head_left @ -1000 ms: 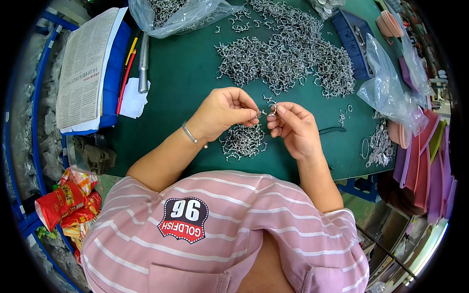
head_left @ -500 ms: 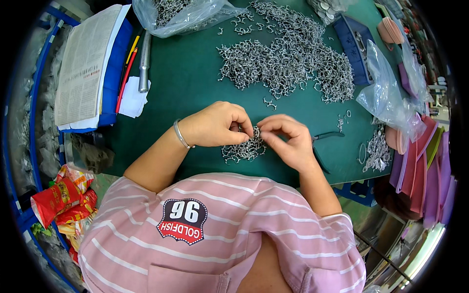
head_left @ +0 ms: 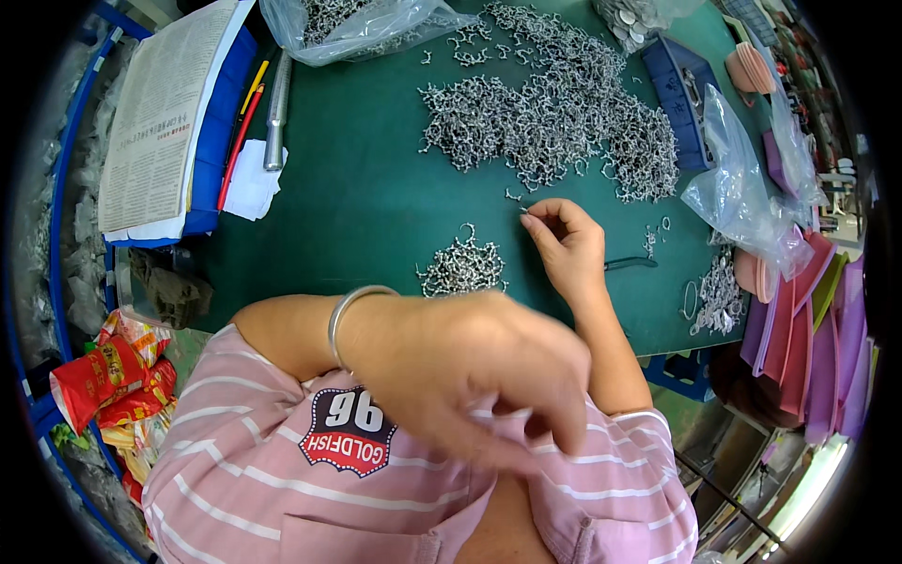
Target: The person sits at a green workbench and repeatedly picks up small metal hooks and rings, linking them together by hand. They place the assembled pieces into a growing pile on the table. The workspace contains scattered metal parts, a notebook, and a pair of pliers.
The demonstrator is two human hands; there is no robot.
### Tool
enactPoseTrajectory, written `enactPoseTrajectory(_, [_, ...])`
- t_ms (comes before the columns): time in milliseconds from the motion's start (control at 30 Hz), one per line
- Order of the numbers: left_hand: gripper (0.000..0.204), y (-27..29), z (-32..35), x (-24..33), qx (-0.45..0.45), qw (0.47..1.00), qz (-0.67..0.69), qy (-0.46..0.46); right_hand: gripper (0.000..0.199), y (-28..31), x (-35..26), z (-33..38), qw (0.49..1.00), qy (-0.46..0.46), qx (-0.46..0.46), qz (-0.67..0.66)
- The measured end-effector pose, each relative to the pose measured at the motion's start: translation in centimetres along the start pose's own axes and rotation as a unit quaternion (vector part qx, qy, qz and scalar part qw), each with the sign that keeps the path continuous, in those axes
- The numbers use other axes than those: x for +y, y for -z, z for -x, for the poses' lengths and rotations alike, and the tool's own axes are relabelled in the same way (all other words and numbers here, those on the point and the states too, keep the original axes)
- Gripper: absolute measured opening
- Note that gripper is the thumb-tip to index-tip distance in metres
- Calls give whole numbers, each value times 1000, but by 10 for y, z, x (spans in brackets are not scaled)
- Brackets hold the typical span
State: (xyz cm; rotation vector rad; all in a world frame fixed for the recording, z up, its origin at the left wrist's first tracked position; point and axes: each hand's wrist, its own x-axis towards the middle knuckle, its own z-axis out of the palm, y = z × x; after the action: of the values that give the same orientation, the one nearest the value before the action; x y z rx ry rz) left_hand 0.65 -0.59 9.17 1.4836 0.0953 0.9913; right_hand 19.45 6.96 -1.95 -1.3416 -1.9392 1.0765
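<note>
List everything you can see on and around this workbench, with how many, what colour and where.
Table: one, green, centre.
Large heap of small metal hooks: one, silver, far middle.
Small pile of hooks: one, silver, near edge.
Clear bag of hooks: one, far edge.
Empty clear bag: one, right.
Blue tray: one, far right.
Pliers: one, dark, beside right hand.
Newspaper: one, white, left.
Metal rod: one, silver, left.
Snack packets: several, red, lower left.
Pink and purple sheets: a stack, right edge.
Right hand: pinching a hook.
Left hand: raised close to camera, blurred, silver bangle.
</note>
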Motion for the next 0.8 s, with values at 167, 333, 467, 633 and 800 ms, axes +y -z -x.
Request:
enactPoseTrajectory(167, [19, -35, 0, -6, 23, 972, 158, -174, 8, 7, -12, 4, 955, -125, -49, -265])
enactPoseTrajectory(333, [14, -5, -3, 15, -218, 936, 247, 123, 11, 7, -10, 9, 935, -118, -56, -329])
enactPoseTrajectory(467, [18, -31, 3, 2, -68, 976, 188, -90, 12, 9, -11, 8, 897, -156, -84, -406])
enactPoseTrajectory(633, [33, -30, 1, -1, -38, 972, 125, -194, 12, 9, -10, 9, 884, -150, -83, -434])
enactPoseTrajectory(800, [35, -28, 2, -1, -59, 976, 97, -184, 10, 3, -9, 13, 890, -75, -82, -442])
